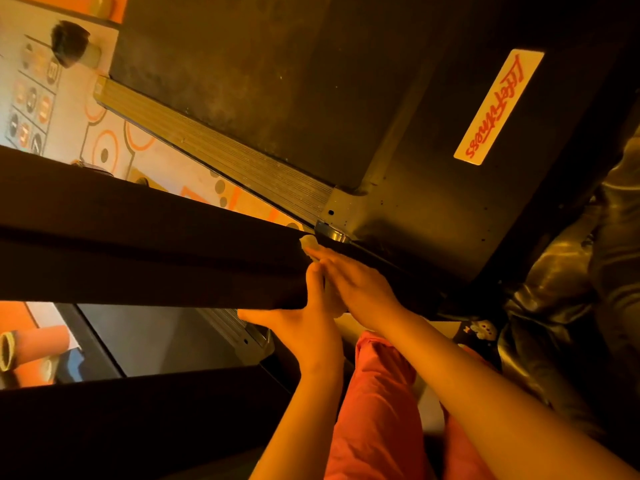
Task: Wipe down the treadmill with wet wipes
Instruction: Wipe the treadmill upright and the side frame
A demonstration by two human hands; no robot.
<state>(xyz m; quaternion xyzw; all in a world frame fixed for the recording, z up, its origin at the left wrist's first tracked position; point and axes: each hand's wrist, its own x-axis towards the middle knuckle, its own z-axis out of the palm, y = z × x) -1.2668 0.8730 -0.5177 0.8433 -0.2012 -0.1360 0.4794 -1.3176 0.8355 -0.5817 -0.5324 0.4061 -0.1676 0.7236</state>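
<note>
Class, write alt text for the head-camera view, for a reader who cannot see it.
The left hand grips a dark treadmill bar while the right hand presses a white wipe against it. Beyond lie the belt and a red-lettered label.

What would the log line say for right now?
step: wiping | left hand: grips bar | right hand: presses wipe on bar

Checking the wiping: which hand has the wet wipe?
The right hand, fingers stretched flat over the pale wet wipe on the dark treadmill bar; the left hand only grips the bar's lower edge.
</note>
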